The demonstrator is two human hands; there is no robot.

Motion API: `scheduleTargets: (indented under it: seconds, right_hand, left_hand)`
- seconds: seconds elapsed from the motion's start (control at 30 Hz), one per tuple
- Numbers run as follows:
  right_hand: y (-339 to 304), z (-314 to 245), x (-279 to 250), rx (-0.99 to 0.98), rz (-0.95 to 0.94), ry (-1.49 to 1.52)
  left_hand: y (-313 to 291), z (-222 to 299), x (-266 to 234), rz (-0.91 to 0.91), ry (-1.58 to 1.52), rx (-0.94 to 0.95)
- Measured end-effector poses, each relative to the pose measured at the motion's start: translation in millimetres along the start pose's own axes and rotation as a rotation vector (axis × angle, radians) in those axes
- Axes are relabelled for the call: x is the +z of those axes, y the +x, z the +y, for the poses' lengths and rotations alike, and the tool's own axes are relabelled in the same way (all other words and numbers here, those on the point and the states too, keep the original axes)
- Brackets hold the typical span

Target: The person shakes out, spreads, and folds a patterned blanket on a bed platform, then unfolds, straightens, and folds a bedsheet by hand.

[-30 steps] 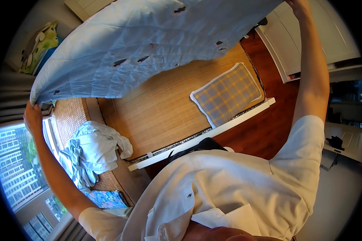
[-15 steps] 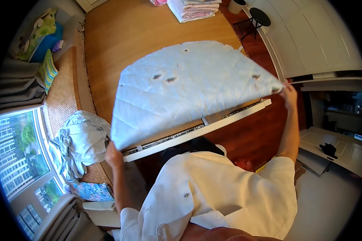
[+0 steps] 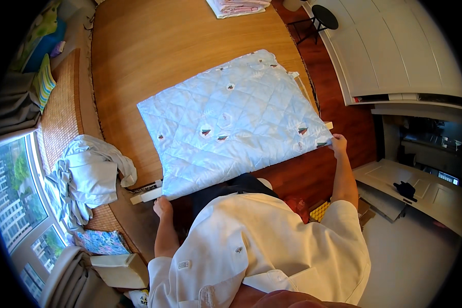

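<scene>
A light blue quilt with small printed motifs lies spread over the near end of the bed's tan mat. Its near edge hangs over the white bed rail, hiding most of that rail. My left hand is closed on the quilt's near left corner. At the near right corner, my right hand pinches the other end of the same edge. The edge between my hands is drawn fairly straight, close to my body.
A crumpled pale grey cloth lies on the woven window seat at left. Folded bedding sits at the far end. A black stool stands by the white cabinets. At right, a white panel juts out.
The quilt has settled from a billowing, lifted shape to lying flat, its near edge now over the rail. Both hands have come lower and nearer to me, still holding the corners.
</scene>
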State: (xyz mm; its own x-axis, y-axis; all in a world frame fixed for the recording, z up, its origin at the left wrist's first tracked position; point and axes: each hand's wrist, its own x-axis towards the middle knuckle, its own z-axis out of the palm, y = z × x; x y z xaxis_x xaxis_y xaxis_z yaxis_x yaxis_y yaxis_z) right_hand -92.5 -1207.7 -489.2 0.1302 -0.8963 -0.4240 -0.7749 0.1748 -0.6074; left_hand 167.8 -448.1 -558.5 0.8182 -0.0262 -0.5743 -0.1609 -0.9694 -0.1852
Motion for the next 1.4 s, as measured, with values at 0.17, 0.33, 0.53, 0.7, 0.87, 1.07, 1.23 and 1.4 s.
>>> scheduleTargets:
  seconds: [0.17, 0.33, 0.53, 0.7, 0.87, 1.07, 1.23, 1.4]
  right_hand:
    - [3.3, -1.3, 2.5, -0.014, -0.04, 0.021]
    - [-2.3, -9.1, 19.9, 0.084, -0.089, 0.175]
    - [8.9, 16.2, 30.5, 0.0, -0.091, 0.123]
    - [22.1, 17.5, 48.4, -0.089, -0.139, -0.257]
    - [35.6, 47.4, 7.2, -0.027, 0.006, -0.467]
    - [2.3, 6.5, 21.5, 0.256, -0.142, -0.025]
    - [32.2, -62.4, 61.4, 0.247, -0.455, 0.605]
    - [130.0, -176.2, 59.8, -0.157, -0.551, 0.797]
  left_hand:
    - [-1.0, 1.1, -5.3, -0.022, -0.022, -0.03]
    - [-4.5, 3.1, -11.1, -0.022, -0.082, -0.059]
    - [4.5, 4.9, -13.4, -0.022, -0.065, -0.008]
    - [-5.6, -18.7, -5.4, 0.062, -0.138, -0.067]
    - [9.9, -29.2, -22.0, 0.155, -0.098, -0.011]
    - [24.7, -86.0, -62.7, 0.545, -0.05, -0.056]
    - [100.1, -135.1, -171.5, 0.782, -0.078, 0.02]
    - [153.5, -57.5, -377.2, 0.74, -0.028, -0.008]
